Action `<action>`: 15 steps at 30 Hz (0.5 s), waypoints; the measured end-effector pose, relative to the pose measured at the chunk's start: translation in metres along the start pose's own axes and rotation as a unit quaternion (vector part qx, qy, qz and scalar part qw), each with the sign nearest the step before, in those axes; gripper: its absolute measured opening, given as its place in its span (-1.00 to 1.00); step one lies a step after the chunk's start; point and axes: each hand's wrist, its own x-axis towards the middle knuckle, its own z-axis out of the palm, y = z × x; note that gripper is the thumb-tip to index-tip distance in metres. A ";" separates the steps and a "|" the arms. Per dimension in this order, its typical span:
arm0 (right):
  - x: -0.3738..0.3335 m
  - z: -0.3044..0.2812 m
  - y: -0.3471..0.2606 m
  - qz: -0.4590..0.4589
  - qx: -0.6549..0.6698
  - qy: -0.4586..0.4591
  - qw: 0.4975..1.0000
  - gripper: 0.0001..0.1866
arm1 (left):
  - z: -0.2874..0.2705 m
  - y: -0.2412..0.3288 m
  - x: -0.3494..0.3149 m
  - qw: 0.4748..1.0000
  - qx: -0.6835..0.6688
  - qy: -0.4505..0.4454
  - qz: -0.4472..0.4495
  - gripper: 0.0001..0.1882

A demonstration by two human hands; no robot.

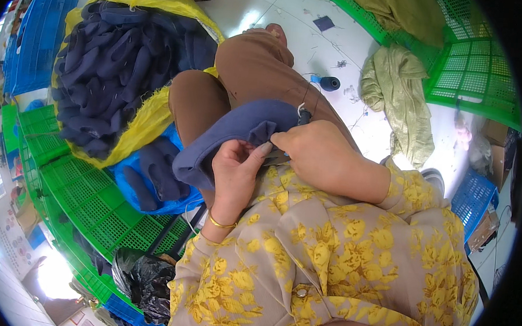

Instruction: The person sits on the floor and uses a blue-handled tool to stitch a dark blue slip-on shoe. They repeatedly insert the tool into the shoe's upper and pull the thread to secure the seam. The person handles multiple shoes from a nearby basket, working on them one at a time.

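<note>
Across my lap lies a curved navy fabric piece (230, 130), shaped like a slipper or shoe upper. My left hand (236, 164), with a gold bangle at the wrist, pinches its near edge between thumb and fingers. Close beside it, my right hand (322, 155) is closed, thumb and fingertips meeting the same edge. A small dark-handled tool with a pale hooked end (304, 114) sticks out above the right hand; most of it is hidden. Dark thread runs up from there toward a navy thread spool (329, 83) on the floor.
A yellow sack (148, 125) full of similar navy pieces (120, 62) stands at the left, beside a blue bag (130, 169) with more of them. Green plastic crates (88, 205) flank my left, others (479, 75) the far right. A pale green woven sack (395, 100) lies on the floor.
</note>
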 end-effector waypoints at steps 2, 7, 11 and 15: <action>0.003 0.000 -0.002 0.002 -0.012 -0.002 1.000 -0.88 | -0.001 -0.001 0.001 1.000 0.015 0.001 0.004 -0.82; 0.009 0.014 0.003 -0.002 -0.010 0.030 0.999 -0.90 | -0.005 -0.014 0.005 0.999 0.025 0.000 0.023 -0.83; 0.013 0.012 0.000 0.027 -0.008 0.024 0.999 -0.85 | -0.009 -0.010 0.009 0.999 0.026 -0.018 0.001 -0.85; 0.014 0.000 0.017 0.022 0.106 0.022 0.994 -0.70 | -0.015 0.010 0.009 0.994 -0.069 -0.055 -0.061 -0.89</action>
